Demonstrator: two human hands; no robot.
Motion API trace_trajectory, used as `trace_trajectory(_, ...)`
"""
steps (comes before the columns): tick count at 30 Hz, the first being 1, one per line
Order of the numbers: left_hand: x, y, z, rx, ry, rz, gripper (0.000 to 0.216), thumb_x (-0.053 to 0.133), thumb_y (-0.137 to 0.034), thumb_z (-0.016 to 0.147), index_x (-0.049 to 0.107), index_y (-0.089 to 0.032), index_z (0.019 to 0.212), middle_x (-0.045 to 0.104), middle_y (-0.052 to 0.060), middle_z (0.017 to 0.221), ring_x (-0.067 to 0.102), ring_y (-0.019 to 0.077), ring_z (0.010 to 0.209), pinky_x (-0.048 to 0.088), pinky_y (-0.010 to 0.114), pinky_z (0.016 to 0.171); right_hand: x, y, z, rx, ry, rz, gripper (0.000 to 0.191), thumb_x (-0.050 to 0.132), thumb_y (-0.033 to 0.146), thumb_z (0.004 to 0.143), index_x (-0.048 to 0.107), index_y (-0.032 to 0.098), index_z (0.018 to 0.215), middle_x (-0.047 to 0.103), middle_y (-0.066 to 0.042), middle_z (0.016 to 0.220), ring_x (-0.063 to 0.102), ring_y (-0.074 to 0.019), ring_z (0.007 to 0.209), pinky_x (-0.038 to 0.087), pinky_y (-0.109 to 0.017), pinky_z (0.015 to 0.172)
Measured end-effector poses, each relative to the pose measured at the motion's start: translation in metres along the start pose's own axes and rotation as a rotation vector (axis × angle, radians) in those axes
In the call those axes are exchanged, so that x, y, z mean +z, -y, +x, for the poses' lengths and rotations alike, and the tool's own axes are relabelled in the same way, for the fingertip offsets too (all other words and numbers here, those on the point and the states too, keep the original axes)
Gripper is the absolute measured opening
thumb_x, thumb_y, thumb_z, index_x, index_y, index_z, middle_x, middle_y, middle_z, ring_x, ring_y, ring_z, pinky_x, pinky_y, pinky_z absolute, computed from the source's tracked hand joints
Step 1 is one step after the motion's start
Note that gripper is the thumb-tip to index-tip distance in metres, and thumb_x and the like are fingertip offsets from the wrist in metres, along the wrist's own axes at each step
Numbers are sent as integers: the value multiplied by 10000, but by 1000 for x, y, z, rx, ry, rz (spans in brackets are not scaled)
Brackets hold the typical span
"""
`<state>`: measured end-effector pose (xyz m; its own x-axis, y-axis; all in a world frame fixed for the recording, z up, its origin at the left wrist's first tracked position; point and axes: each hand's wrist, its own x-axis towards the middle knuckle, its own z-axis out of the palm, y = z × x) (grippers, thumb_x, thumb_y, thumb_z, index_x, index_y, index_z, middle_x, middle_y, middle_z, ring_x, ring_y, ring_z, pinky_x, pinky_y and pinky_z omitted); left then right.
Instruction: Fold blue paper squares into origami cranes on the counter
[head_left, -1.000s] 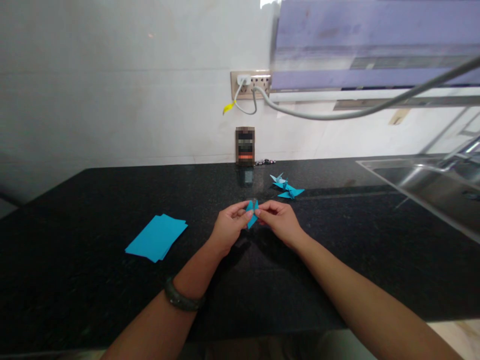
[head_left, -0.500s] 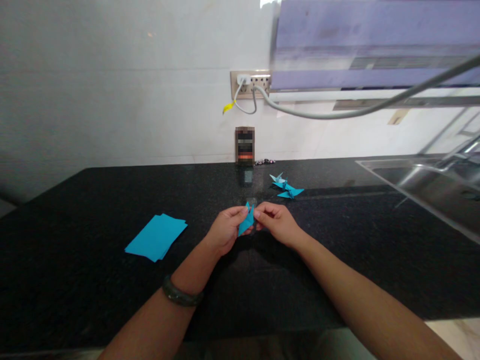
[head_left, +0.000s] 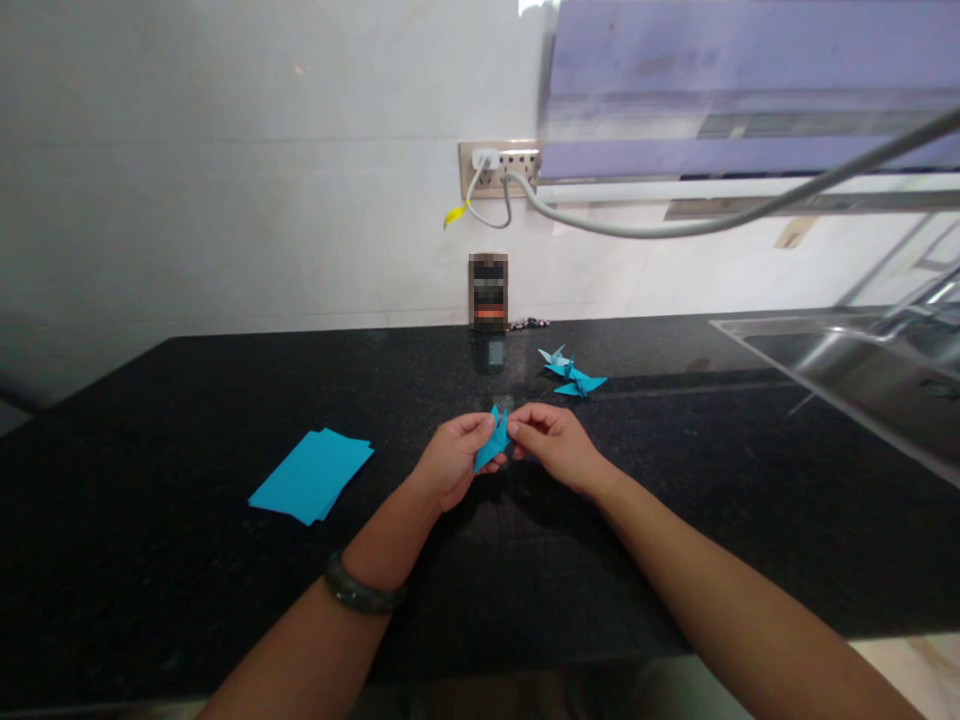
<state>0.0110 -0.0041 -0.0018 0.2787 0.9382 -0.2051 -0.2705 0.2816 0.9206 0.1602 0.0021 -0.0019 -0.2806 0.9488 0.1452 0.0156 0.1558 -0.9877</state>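
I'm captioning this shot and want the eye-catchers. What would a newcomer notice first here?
Bright blue stands out against the black countertop. At the middle, the left hand and right hand pinch a small folded blue paper between their fingertips. A stack of blue sheets lies flat to the left, and a few folded blue figures sit beyond the hands, slightly right.

Both hands are meeting over the black speckled stone countertop [head_left: 187,420]: the left hand [head_left: 450,462] and the right hand [head_left: 553,443] are pinching a small folded blue paper piece [head_left: 492,441] between fingertips. A stack of flat blue paper sheets [head_left: 311,474] is lying to the left, finished blue paper cranes [head_left: 571,372] beyond.
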Motion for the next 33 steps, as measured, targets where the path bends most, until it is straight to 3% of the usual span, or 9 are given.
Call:
trace_trajectory(6,1,1,1,34,-45,91,262,646,-365,681,620,-126,786,599,0,568,544,81,460,425,188,447,-2,-6,2,-13,-37,-30,141,590,273,692,574,158,771,548,27,618,491,-79,507,407,-226,510)
trace_trajectory(9,0,4,2,105,-66,219,293,646,-382,671,637,-110,779,598,11,545,553,106,470,427,210,446,-4,-10,4,-132,-73,-129,229,582,195,681,571,177,909,515,40,635,467,-79,530,385,-216,514)
trace_trajectory(12,-2,7,4,121,-43,265,310,649,-398,661,638,-110,774,594,9,541,548,109,470,415,214,443,-7,-12,3,-261,-65,-328,201,550,164,709,615,180,898,537,10,686,484,-95,596,389,-229,557)
trace_trajectory(16,-4,9,4,79,-18,218,313,691,-376,617,631,-118,784,599,1,559,547,102,484,405,209,453,-9,-10,2,-339,-72,-476,138,535,152,736,642,171,823,569,-20,713,514,-115,630,399,-241,569)
trace_trajectory(33,1,6,2,24,-72,3,322,784,-317,500,643,-101,693,598,6,578,542,98,488,417,231,488,-8,0,-2,-556,-97,-611,67,573,114,742,586,166,702,564,-14,674,515,-112,617,403,-230,556)
